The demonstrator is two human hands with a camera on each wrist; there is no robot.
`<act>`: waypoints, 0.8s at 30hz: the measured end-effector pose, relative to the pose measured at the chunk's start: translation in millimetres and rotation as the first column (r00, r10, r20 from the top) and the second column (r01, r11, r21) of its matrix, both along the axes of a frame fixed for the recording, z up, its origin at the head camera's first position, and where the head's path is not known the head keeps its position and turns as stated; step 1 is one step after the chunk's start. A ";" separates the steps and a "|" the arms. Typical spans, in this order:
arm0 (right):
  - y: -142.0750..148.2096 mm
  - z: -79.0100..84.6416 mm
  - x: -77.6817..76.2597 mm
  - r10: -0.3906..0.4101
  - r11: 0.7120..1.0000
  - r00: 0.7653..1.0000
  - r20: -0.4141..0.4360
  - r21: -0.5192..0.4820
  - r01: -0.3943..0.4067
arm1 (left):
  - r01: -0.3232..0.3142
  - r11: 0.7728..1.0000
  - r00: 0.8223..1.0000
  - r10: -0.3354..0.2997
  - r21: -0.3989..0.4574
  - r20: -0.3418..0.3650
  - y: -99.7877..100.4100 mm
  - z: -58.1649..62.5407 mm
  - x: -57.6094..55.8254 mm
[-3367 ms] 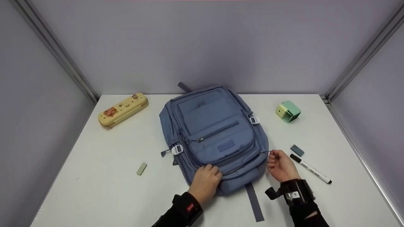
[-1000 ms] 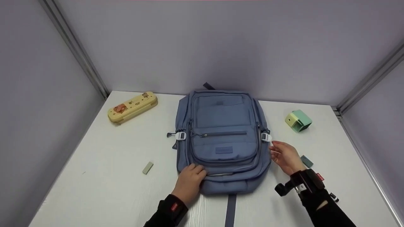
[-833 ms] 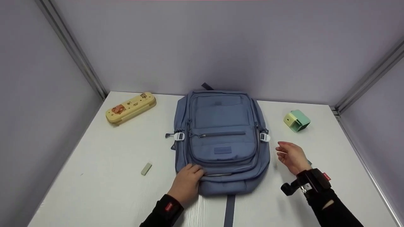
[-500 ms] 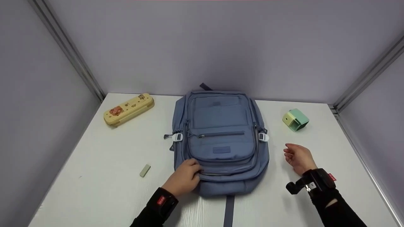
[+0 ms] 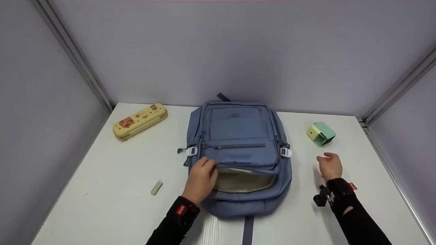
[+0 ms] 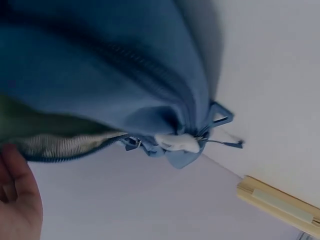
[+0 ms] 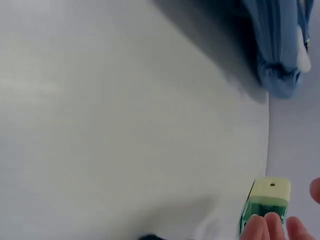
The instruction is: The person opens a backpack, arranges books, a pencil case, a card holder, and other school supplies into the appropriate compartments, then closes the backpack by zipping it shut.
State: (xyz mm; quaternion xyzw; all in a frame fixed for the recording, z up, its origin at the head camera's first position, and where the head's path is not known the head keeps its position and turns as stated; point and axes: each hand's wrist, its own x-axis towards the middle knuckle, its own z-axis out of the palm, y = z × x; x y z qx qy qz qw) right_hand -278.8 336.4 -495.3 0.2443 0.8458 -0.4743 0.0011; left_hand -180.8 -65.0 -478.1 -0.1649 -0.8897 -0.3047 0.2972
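Note:
A blue backpack lies on its back mid-table, its lower front pocket gaping with a pale lining showing. My left hand pinches the pocket's upper edge at its left end and holds it raised; the left wrist view shows the fingers at the zip edge. My right hand hovers right of the backpack, holding nothing, fingers loosely bent. Just beyond it stands a green and yellow pencil sharpener, which the right wrist view shows past the fingertips.
A yellow pencil case with bear pictures lies at the back left. A small pale green eraser is left of the backpack. One dark strap runs toward the front edge. Grey panels wall the white table at back and sides.
My right hand has let go of the zip pull and moved right, over the dark eraser and marker, now hidden. The backpack turned straighter; my left hand lifted the pocket edge, opening it.

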 end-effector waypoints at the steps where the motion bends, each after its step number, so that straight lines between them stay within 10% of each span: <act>1: 3.4 -1.1 -5.1 0.013 0.997 0.999 -0.029 0.072 -0.011 | -0.018 1.000 1.000 0.019 0.017 -0.010 1.5 5.3 -3.0; 7: 25.3 -5.5 -31.1 0.144 0.895 0.989 -0.021 0.429 -0.121 | -0.071 0.994 0.996 0.075 0.079 -0.043 8.6 38.1 -21.1; 11: 31.4 -8.7 -43.6 0.238 0.828 0.966 0.096 0.500 -0.254 | -0.092 0.992 0.992 0.099 0.092 -0.078 10.3 56.4 -33.5; 24: 37.7 -4.3 -70.8 0.307 0.803 0.928 0.212 0.465 -0.372 | -0.116 0.988 0.992 0.121 0.105 -0.045 10.7 96.2 -75.7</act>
